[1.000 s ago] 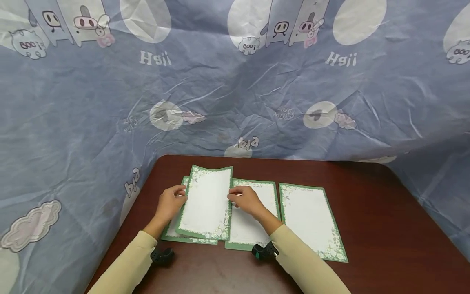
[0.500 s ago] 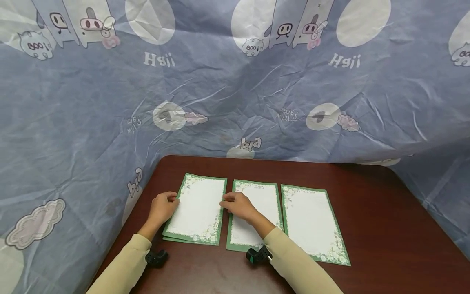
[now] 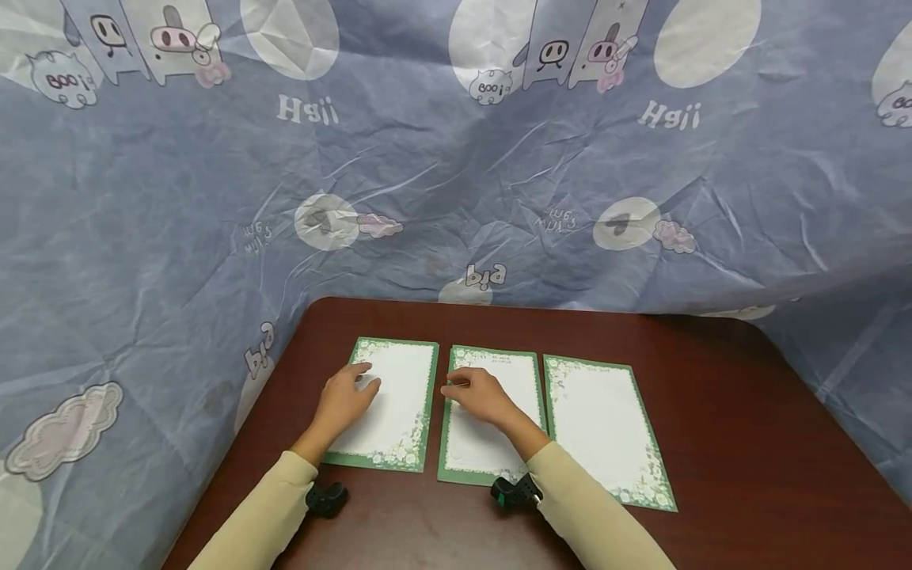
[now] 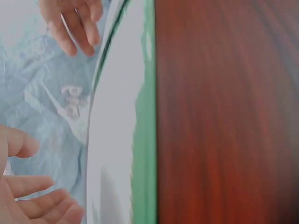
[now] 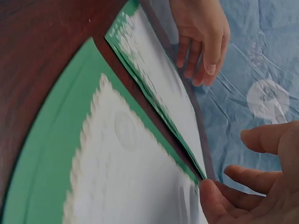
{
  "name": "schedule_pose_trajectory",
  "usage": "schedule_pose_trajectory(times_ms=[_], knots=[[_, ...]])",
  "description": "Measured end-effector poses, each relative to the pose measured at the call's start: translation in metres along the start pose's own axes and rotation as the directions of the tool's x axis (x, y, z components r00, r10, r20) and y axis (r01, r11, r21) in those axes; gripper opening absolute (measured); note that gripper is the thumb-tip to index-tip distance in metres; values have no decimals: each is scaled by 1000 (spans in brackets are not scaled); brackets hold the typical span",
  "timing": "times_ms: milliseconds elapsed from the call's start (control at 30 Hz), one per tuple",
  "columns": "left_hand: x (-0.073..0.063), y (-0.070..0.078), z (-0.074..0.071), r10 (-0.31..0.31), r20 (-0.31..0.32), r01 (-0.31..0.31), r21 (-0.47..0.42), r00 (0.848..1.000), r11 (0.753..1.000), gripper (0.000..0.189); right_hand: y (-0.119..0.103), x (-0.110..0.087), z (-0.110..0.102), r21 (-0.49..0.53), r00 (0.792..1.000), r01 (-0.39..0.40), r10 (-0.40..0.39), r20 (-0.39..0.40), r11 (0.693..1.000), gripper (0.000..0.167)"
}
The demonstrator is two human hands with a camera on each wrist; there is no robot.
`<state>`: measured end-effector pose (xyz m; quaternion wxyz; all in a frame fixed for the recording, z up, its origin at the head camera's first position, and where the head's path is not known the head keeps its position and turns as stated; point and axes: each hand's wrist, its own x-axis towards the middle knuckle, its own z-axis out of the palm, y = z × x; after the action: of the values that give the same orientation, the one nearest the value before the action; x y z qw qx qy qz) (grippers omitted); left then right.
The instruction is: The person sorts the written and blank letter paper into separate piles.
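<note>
A sheet of paper with a green floral border [image 3: 399,400] lies flat on the left of the table. Over its left part hovers my left hand [image 3: 345,402], fingers spread loosely and holding nothing. A second green-bordered sheet [image 3: 513,388] lies in the middle, and my right hand [image 3: 484,396] is above its left edge. Thumb and fingers of the right hand [image 5: 254,175] are apart in the right wrist view, with one fingertip close to the paper edge; whether it touches cannot be told. Layered edges show at the left sheet [image 5: 159,74], so several sheets seem stacked there.
A third bordered sheet [image 3: 606,431] lies on the right. All rest on a dark reddish-brown table [image 3: 741,443]. Blue patterned cloth [image 3: 427,174] hangs behind and beside it. A black band with a device is on each wrist.
Both hands lowered the held sheet onto the left one, lining up the edges, and let it go. Since then the left hand has moved right over the paper, and the right hand slightly right.
</note>
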<state>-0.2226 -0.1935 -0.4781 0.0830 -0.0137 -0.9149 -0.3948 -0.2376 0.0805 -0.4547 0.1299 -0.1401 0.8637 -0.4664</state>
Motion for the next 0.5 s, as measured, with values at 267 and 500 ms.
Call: schedule_pose_trajectory(times_ms=[267, 500], knots=[[0, 32, 25, 20, 215, 25, -205, 977, 978, 47, 23, -18, -33, -51, 993, -45, 39, -115, 998, 43], [-3, 56, 50, 79, 405, 51, -302, 911, 952, 52, 49, -51, -59, -120, 968, -107, 76, -238, 987, 44]])
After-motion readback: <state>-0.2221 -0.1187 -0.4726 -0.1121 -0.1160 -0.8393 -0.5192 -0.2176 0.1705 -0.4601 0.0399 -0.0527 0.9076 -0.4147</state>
